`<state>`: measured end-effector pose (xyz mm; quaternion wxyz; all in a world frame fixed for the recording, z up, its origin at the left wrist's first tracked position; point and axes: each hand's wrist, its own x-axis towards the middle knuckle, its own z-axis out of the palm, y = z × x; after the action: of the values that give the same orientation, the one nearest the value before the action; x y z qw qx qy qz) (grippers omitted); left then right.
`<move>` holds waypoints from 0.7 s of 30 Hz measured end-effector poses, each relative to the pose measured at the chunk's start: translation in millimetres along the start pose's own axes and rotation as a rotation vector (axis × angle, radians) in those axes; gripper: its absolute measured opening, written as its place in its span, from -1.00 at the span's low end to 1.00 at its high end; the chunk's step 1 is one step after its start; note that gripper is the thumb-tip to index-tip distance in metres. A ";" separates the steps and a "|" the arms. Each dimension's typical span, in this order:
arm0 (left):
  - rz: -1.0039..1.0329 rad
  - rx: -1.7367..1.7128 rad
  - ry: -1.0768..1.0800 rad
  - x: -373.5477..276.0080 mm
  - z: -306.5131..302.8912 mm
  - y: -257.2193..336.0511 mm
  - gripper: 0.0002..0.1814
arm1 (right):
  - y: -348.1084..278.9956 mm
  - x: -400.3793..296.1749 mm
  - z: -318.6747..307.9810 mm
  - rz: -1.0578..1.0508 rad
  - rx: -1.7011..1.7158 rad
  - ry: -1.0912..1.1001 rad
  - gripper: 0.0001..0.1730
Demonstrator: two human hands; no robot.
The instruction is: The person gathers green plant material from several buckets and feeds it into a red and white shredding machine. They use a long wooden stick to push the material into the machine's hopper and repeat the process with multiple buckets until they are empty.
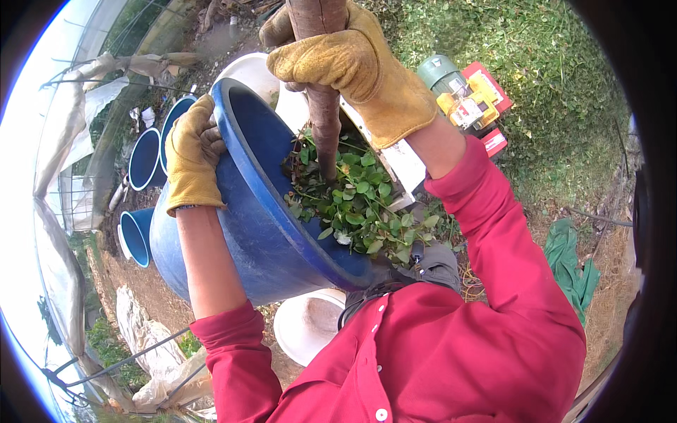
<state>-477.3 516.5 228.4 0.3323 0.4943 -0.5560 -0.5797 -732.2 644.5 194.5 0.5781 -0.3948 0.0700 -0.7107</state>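
Observation:
My left hand [195, 153], in a yellow leather work glove, grips the rim of a big blue plastic barrel [248, 158], which is tilted with its mouth towards the right. In the same kind of glove, my right hand [338, 63] is closed around a thick wooden pole [323, 113]. The pole's lower end reaches into leafy green cuttings [359, 195] at the barrel's mouth. A white flower [342, 239] shows among the leaves. Behind the cuttings, a pale frame or chute is partly hidden by my right arm and the leaves.
A machine with a green motor [439, 71] and red and yellow parts stands on cut greenery at the upper right. Blue tubs [138, 235] are at the left, a white tub [307, 328] below the barrel. Green cloth [566, 264] lies right; plastic sheeting [63, 132] hangs left.

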 end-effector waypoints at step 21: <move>0.040 -0.022 0.018 -13.7 -12.9 -1.4 -0.69 | 26.3 -24.5 -10.1 -0.041 -0.913 0.195 -0.38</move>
<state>-461.0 525.4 231.2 0.3541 0.4846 -0.5563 -0.5748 -718.0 653.9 161.2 0.3218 -0.5413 0.4218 -0.6523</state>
